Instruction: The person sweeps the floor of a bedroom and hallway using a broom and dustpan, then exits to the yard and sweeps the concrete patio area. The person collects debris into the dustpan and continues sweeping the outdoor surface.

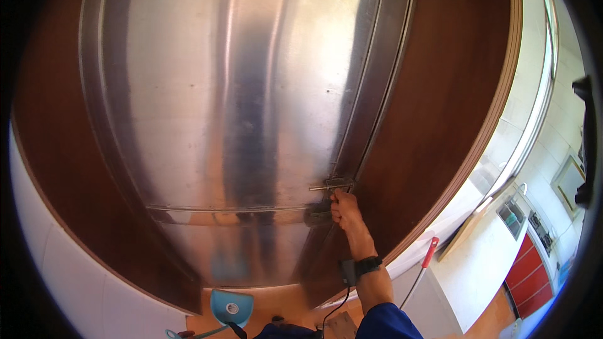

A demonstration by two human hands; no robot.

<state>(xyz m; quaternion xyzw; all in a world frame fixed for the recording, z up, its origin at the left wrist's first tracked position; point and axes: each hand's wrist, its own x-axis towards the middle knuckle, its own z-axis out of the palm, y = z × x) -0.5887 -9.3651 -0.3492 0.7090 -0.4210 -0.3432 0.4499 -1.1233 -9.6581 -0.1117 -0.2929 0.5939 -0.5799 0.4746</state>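
Observation:
The fingers of my right hand (346, 209) are closed at the handle of a metal slide bolt (325, 188), low on the right side of a shiny metal-faced door (254, 117). My fingers partly hide the bolt's handle. A black band with a small box and a cable is around my right wrist. At the bottom edge, a small part of my left hand (187, 334) shows against the handle of a teal dustpan (232, 307); the rest of that hand is out of view.
Wide brown panels (447, 89) flank the door. At the right stand a red-gripped pole (430, 252), a white countertop (480, 268) with a sink (512, 216), and red cabinet fronts (530, 275). White wall (89, 273) lies at the lower left, above an orange-brown floor (292, 299).

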